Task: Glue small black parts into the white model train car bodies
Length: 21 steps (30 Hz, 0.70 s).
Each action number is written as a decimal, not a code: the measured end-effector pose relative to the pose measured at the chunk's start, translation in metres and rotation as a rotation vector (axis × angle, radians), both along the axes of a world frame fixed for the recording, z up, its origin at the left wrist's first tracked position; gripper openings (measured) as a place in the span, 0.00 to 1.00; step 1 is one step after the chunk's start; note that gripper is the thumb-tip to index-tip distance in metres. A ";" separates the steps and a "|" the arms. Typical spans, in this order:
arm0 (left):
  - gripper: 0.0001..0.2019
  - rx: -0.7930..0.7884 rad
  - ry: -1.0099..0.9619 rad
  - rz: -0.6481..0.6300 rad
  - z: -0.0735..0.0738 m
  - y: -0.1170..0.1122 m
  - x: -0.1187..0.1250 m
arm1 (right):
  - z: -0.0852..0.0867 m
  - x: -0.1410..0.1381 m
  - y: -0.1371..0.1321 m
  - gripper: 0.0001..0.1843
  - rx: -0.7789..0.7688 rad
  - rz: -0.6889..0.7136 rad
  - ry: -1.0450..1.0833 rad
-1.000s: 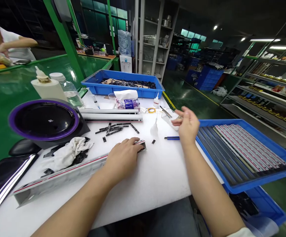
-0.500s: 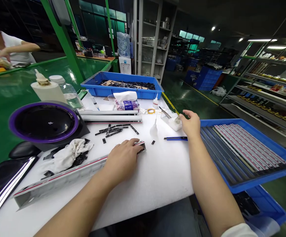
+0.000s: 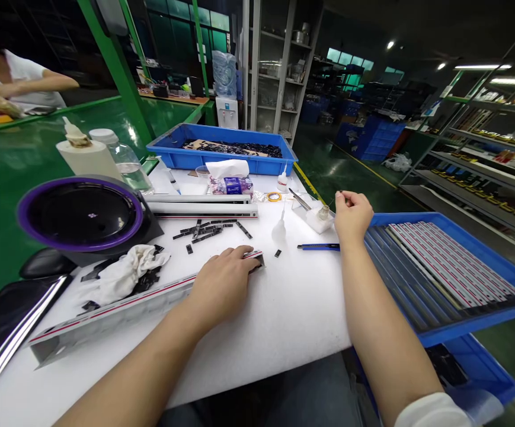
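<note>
Across the left of the table lies a long grey channel-shaped profile point(image 3: 106, 320) with red stripes along its top edge. Wrapped over its right end is my left hand point(image 3: 224, 281), thumb and fingers closed about it. My right hand point(image 3: 354, 214) is raised past the table's right edge, fingers pinched; whatever it holds is too small to make out. Just left of it sits a small yellowish pot point(image 3: 323, 212) on a white block point(image 3: 318, 222). Near the profile's right end lie a small black piece point(image 3: 278, 253) and a white squeeze bottle point(image 3: 279, 230). A blue utility knife point(image 3: 318, 247) lies beside my right forearm.
Several black strips point(image 3: 208, 230) lie behind my left hand, and a white cloth point(image 3: 126, 276) left of them. A purple-rimmed black round device point(image 3: 79, 213) stands at left. Blue trays point(image 3: 221, 161) point(image 3: 470, 332) are behind and at right. A co-worker point(image 3: 26, 83) sits far left.
My right hand has moved right and slightly up, away from the small pot, and its fingers have closed into a pinch. My left hand stays on the profile's end.
</note>
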<state>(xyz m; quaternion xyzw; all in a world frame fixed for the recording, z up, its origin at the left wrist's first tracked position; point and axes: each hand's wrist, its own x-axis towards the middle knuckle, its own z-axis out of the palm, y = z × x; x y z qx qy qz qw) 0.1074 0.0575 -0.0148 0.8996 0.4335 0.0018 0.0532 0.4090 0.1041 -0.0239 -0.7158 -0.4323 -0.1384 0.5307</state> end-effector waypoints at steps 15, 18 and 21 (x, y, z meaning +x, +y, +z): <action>0.22 -0.003 -0.023 -0.021 0.001 0.002 -0.002 | -0.002 -0.106 -0.038 0.14 0.126 0.943 0.635; 0.21 0.008 -0.031 -0.038 -0.001 0.002 -0.002 | -0.003 -0.120 -0.045 0.12 -0.002 1.030 0.588; 0.21 0.016 -0.033 -0.043 -0.002 0.002 -0.002 | -0.003 -0.120 -0.046 0.10 -0.052 1.012 0.552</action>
